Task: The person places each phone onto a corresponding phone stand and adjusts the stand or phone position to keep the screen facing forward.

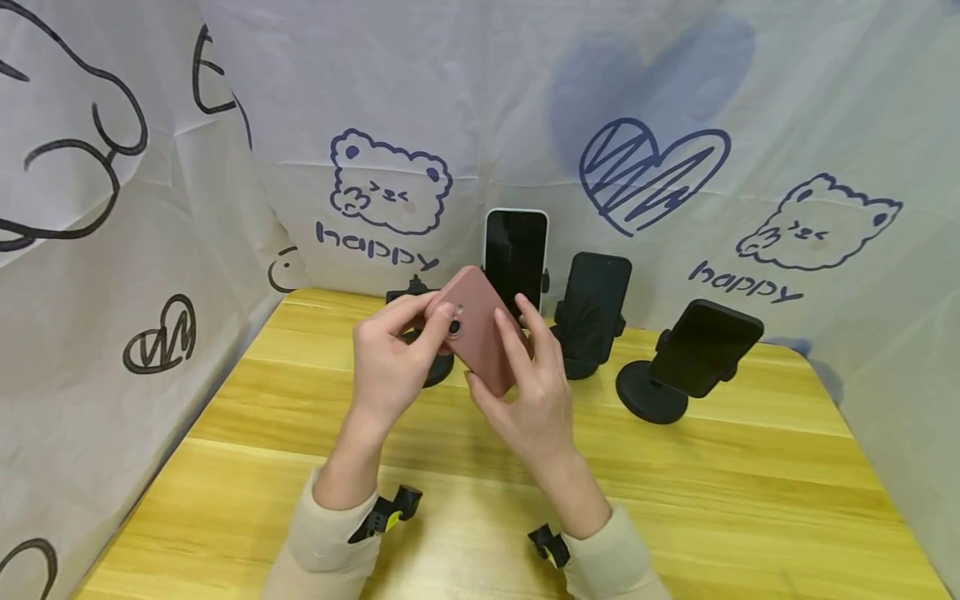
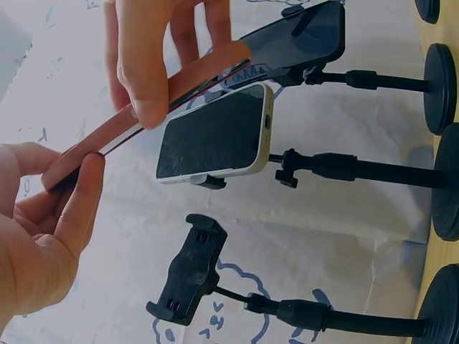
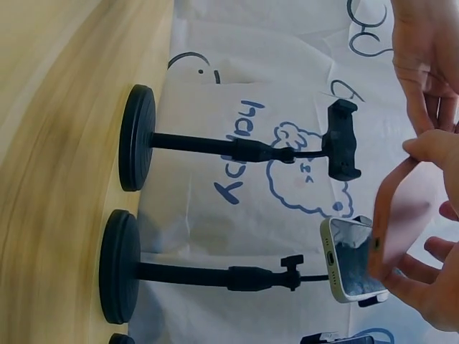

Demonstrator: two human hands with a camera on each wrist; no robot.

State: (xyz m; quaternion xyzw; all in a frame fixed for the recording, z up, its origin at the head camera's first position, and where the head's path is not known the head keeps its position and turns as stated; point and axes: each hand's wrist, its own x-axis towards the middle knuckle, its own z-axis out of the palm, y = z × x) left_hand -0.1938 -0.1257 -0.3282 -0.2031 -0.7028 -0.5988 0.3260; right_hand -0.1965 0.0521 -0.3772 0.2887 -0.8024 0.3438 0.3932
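Observation:
A phone in a pink case point(image 1: 483, 333) is held up over the table, tilted, with its back and camera lens facing me. My left hand point(image 1: 392, 358) pinches its upper left corner, thumb on the back beside the lens. On the right, my right hand point(image 1: 536, 392) grips the phone by its lower edge, with fingers laid across the back. The left wrist view shows the phone point(image 2: 118, 132) edge-on between both hands, with a dark and red line along the case rim. Behind the left hand stands an unloaded black phone stand point(image 2: 188, 269), mostly hidden in the head view.
Three other stands hold phones along the back: a white-edged phone point(image 1: 516, 254), a dark phone point(image 1: 597, 296) and another dark phone point(image 1: 705, 346) tilted at the right. A drawn-on white cloth point(image 1: 465, 100) hangs behind the wooden table point(image 1: 720, 500) and along its left side.

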